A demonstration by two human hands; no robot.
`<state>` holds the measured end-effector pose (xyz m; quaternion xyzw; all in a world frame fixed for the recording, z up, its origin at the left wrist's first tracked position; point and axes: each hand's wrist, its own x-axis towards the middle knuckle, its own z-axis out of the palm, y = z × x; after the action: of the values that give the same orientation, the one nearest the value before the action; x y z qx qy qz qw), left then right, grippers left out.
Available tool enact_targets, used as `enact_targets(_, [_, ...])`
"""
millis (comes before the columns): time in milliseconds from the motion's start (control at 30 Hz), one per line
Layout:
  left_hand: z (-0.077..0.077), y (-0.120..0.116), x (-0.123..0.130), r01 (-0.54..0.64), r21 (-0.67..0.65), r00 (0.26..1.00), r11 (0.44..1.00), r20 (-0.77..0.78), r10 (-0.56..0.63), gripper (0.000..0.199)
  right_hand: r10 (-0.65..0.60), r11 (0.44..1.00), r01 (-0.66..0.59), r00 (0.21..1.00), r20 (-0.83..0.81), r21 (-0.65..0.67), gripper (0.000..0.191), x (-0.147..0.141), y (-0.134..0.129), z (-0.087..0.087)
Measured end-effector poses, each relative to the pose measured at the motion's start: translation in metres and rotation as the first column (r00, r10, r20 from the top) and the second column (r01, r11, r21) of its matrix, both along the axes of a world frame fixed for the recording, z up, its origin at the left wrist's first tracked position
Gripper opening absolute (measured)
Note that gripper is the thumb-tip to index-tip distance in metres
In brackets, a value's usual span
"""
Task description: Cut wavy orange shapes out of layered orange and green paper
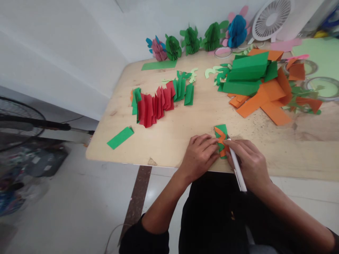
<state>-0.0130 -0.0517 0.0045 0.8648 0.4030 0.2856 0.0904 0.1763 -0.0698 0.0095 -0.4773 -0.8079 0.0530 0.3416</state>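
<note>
My right hand [249,160] grips a white pen [237,165], its tip down at the right edge of a wavy orange paper cutout [221,135]. That cutout lies on a small green paper strip [221,127] near the table's front edge. From the left, my left hand [200,153] rests with fingers laid out, fingertips pressing on the cutout's edge. Part of the cutout and the strip is hidden under my fingers.
Folded red papers [150,107] and a loose green strip [120,137] lie on the left. Green folded sheets [246,76] and orange paper pieces [274,90] are heaped on the right. Honeycomb paper figures [190,40] and a white fan [271,19] line the back; tape rolls [324,86] sit far right.
</note>
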Motion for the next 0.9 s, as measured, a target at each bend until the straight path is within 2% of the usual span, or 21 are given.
enact_targets(900, [0.0013, -0.0001, 0.0000, 0.001, -0.011, 1.000, 1.000, -0.005, -0.002, 0.019, 0.009, 0.999, -0.012, 0.994, 0.109, 0.030, 0.031, -0.0015, -0.0006, 0.0004])
